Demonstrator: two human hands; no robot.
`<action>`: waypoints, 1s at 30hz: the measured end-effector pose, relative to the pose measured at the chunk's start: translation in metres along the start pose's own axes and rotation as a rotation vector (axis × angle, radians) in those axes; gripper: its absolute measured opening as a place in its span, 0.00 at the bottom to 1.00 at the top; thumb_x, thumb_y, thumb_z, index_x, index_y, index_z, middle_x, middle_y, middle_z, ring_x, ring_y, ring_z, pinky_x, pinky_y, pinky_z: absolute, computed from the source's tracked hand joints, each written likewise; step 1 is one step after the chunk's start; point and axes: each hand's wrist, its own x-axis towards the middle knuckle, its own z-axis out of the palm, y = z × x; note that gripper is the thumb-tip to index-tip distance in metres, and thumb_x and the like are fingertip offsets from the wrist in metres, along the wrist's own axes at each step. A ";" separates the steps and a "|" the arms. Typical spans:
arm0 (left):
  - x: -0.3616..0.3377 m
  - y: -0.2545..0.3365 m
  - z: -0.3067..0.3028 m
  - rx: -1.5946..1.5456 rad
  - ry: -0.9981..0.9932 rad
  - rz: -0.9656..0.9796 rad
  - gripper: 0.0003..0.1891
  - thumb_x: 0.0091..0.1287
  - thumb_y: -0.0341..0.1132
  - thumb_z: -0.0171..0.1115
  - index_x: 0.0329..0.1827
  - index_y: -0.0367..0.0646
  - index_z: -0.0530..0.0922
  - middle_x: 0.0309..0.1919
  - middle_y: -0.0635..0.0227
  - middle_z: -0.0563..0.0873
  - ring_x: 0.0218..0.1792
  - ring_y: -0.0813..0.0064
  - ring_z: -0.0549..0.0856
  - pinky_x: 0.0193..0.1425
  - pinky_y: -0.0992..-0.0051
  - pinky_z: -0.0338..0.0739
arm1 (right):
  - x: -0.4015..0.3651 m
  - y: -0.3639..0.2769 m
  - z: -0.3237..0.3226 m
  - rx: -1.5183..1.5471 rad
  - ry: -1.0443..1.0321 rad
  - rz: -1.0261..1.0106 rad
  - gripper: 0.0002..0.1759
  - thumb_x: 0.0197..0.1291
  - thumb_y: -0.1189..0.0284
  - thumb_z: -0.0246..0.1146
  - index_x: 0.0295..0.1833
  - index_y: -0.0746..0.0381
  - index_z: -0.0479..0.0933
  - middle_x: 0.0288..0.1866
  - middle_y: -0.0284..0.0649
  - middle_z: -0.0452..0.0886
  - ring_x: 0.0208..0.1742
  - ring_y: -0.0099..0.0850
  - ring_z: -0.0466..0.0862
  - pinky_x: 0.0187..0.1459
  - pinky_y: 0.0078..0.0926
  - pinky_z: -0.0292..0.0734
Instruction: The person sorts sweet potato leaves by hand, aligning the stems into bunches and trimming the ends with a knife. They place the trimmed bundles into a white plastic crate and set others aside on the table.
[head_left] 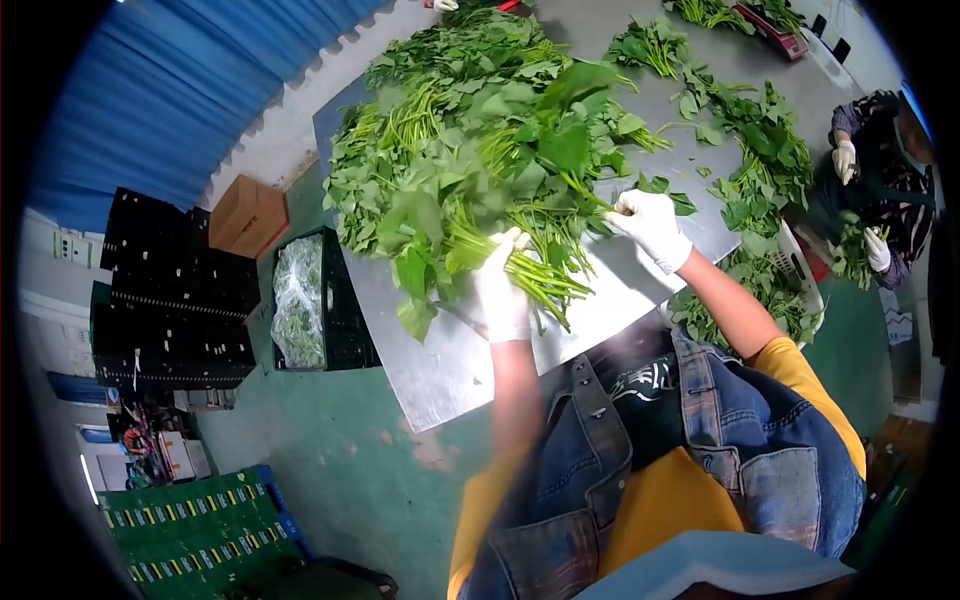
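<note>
A: What is at the centre?
B: A bunch of greens (550,286), smooth pale-green stalks fanning to the near right, broad soft leaves to the left, above the near part of the bench (425,375).

A: And the hands?
B: Both wear thin white gloves. The left hand (503,283) is wrapped around the bunch's stalks. The right hand (652,228), just to the right, has its fingertips drawn together, seemingly pinching a leafy stem (578,185).

A: What lies around them?
B: A thick, tangled heap (420,125) of leaves covers the far left of the bench, which is flat, shiny metal. Looser greens (765,145) trail down the right.

A: Further out?
B: Left, a dark plastic crate (352,330) holds greens in crinkled clear plastic (298,300); beyond stands a square-edged cardboard box (247,217). Far right, a co-worker (905,180) in white gloves holds greens.
</note>
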 end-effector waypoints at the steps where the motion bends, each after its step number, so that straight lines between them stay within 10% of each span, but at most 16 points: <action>1: 0.007 -0.007 -0.002 0.007 -0.004 -0.001 0.10 0.61 0.22 0.59 0.44 0.38 0.72 0.41 0.56 0.83 0.37 0.70 0.84 0.40 0.74 0.78 | -0.001 0.011 0.011 -0.006 0.081 -0.108 0.12 0.47 0.66 0.66 0.27 0.64 0.76 0.26 0.47 0.77 0.27 0.42 0.77 0.31 0.33 0.72; 4: 0.010 -0.024 0.013 0.025 -0.095 0.000 0.09 0.59 0.22 0.61 0.42 0.38 0.74 0.33 0.61 0.84 0.31 0.75 0.83 0.35 0.79 0.77 | -0.008 0.013 0.014 0.030 0.138 -0.216 0.13 0.45 0.69 0.70 0.22 0.64 0.74 0.19 0.43 0.74 0.19 0.36 0.74 0.24 0.30 0.68; 7: 0.034 -0.065 0.011 1.697 -0.260 1.190 0.12 0.55 0.23 0.67 0.41 0.39 0.75 0.29 0.67 0.82 0.24 0.80 0.81 0.27 0.82 0.74 | -0.016 0.001 0.008 0.047 0.115 -0.326 0.14 0.46 0.68 0.70 0.21 0.64 0.73 0.19 0.44 0.74 0.19 0.37 0.74 0.24 0.31 0.68; 8: 0.027 -0.062 0.023 1.185 -0.186 0.658 0.11 0.55 0.23 0.67 0.39 0.39 0.76 0.28 0.68 0.82 0.21 0.79 0.79 0.26 0.83 0.72 | -0.016 0.004 0.012 0.066 0.086 -0.282 0.14 0.45 0.67 0.70 0.21 0.64 0.73 0.19 0.44 0.74 0.19 0.37 0.74 0.24 0.31 0.68; 9: 0.021 -0.055 0.034 1.188 -0.187 0.661 0.11 0.55 0.23 0.67 0.39 0.39 0.76 0.28 0.68 0.82 0.21 0.79 0.79 0.26 0.83 0.72 | -0.018 0.006 0.014 0.083 0.057 -0.239 0.15 0.45 0.66 0.70 0.21 0.63 0.73 0.19 0.44 0.74 0.19 0.38 0.74 0.24 0.31 0.68; 11: 0.014 -0.045 0.047 0.319 -0.214 0.048 0.09 0.55 0.22 0.66 0.37 0.39 0.77 0.27 0.67 0.83 0.23 0.80 0.79 0.26 0.83 0.72 | -0.021 -0.006 0.003 0.072 0.071 -0.241 0.15 0.45 0.65 0.70 0.21 0.63 0.74 0.19 0.44 0.74 0.19 0.39 0.75 0.23 0.32 0.68; 15: 0.012 -0.053 0.047 0.262 -0.181 0.094 0.09 0.56 0.22 0.65 0.38 0.40 0.77 0.28 0.67 0.83 0.23 0.80 0.80 0.27 0.83 0.73 | -0.007 0.009 -0.004 0.067 -0.147 -0.315 0.12 0.52 0.63 0.67 0.29 0.62 0.79 0.25 0.38 0.80 0.27 0.32 0.79 0.33 0.26 0.72; 21: -0.006 -0.058 0.059 0.148 -0.368 -0.037 0.06 0.58 0.24 0.64 0.38 0.41 0.78 0.29 0.70 0.82 0.26 0.80 0.80 0.33 0.80 0.76 | 0.016 -0.004 0.016 1.146 -0.559 0.512 0.16 0.65 0.62 0.57 0.44 0.65 0.78 0.32 0.33 0.80 0.30 0.21 0.76 0.36 0.18 0.73; 28: 0.003 -0.070 0.057 0.563 -0.201 0.282 0.04 0.58 0.27 0.65 0.35 0.41 0.79 0.25 0.74 0.80 0.25 0.83 0.78 0.30 0.82 0.73 | -0.005 -0.005 0.011 1.448 -0.184 0.423 0.11 0.62 0.71 0.60 0.44 0.69 0.77 0.38 0.41 0.82 0.36 0.26 0.81 0.38 0.23 0.77; 29: -0.006 -0.059 0.063 0.212 -0.241 0.087 0.05 0.57 0.26 0.66 0.35 0.39 0.80 0.27 0.72 0.81 0.29 0.82 0.79 0.35 0.81 0.74 | -0.012 0.016 0.012 1.445 -0.190 0.431 0.11 0.62 0.71 0.60 0.44 0.69 0.77 0.38 0.41 0.82 0.36 0.26 0.81 0.38 0.23 0.77; 30: -0.007 -0.061 0.057 0.845 -0.144 0.546 0.06 0.56 0.25 0.67 0.36 0.39 0.81 0.29 0.71 0.81 0.31 0.81 0.79 0.38 0.80 0.74 | -0.022 0.053 0.014 0.966 -0.199 0.116 0.12 0.59 0.73 0.61 0.44 0.69 0.77 0.38 0.40 0.82 0.35 0.25 0.81 0.38 0.22 0.77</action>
